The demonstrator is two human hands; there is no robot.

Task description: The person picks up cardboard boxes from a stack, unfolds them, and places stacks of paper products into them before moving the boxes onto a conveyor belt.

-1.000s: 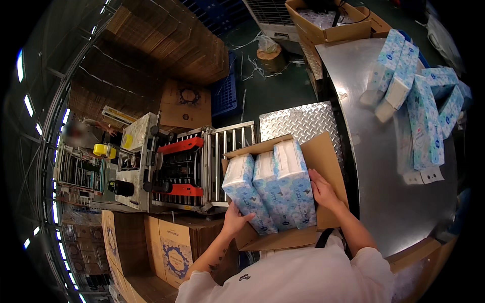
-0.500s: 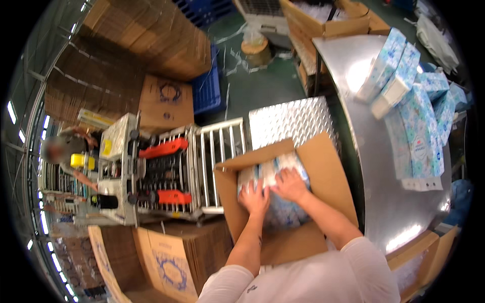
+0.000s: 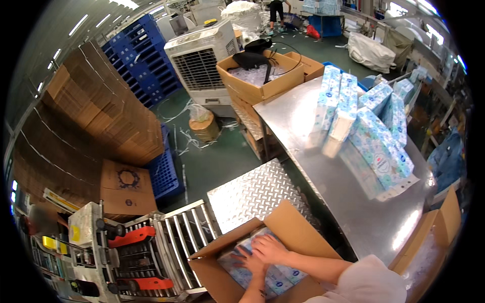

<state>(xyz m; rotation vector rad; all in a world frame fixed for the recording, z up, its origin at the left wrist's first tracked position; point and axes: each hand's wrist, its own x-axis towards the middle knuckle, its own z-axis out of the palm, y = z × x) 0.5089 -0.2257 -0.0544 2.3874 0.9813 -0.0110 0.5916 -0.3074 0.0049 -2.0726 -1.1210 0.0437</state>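
Note:
An open cardboard carton [image 3: 308,227] stands at the lower middle, its flaps up. Inside lie several blue-and-white patterned soft packs [image 3: 275,283] that look like wrapped tissues. My left hand [image 3: 251,262] rests on top of them with its fingers spread. Against it lies my right hand [image 3: 270,249], fingers stretched out over the upper packs. Neither hand grips anything. Parts of the packs are hidden by my hands and arms. More long packs of the same pattern [image 3: 381,151] lie piled on the metal table [image 3: 333,189] to the right.
Left of the carton is a roller conveyor [image 3: 189,224] with a red-armed machine [image 3: 139,235], a person beside it. A diamond-plate metal surface [image 3: 252,189] lies just beyond the carton. Flat cardboard stacks [image 3: 101,111], blue pallets [image 3: 139,55] and an air cooler [image 3: 202,60] stand farther off.
The view has swung up and to the right, so the carton appears lower. My hands have come closer together on the packs, the right now against the left.

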